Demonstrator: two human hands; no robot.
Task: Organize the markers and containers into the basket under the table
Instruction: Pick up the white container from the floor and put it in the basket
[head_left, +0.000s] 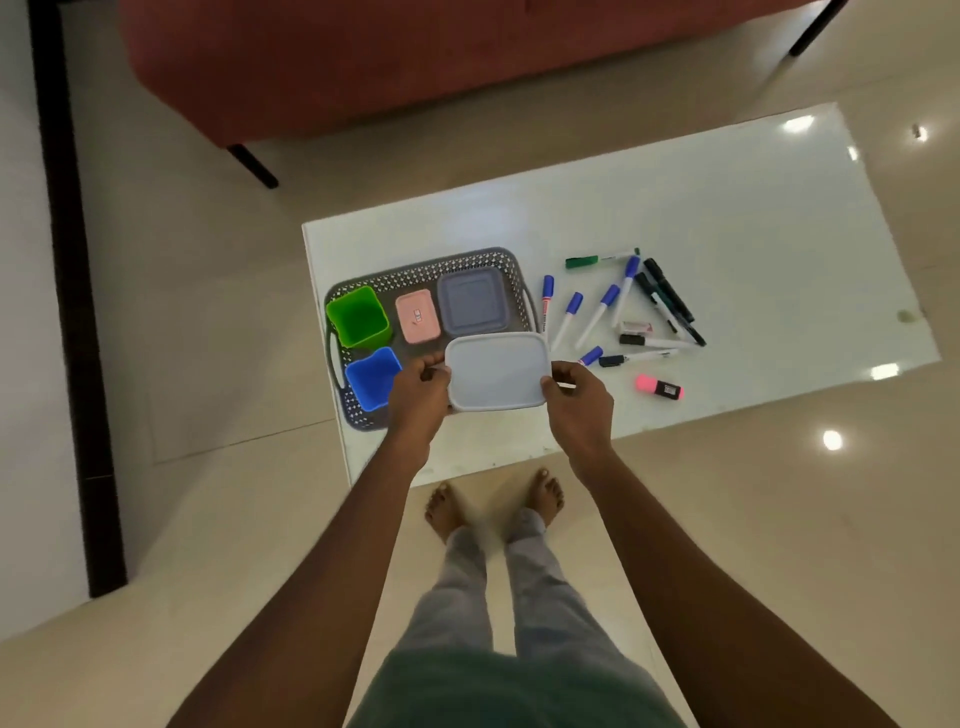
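A grey basket (363, 415) is seen on the white table (727, 208), with a green cup (358, 316), a blue cup (373, 376), a pink box (417, 316) and a grey box (471, 303) set inside. A white box (497, 371) is gripped at its ends by the left hand (418, 397) and the right hand (579, 397), over the basket's near right corner. Markers (602, 312) are scattered on the table further right, beside a pink highlighter (658, 386).

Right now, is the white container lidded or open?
Lidded. The white container, held by both hands over the basket, shows a flat lid covering its whole top.
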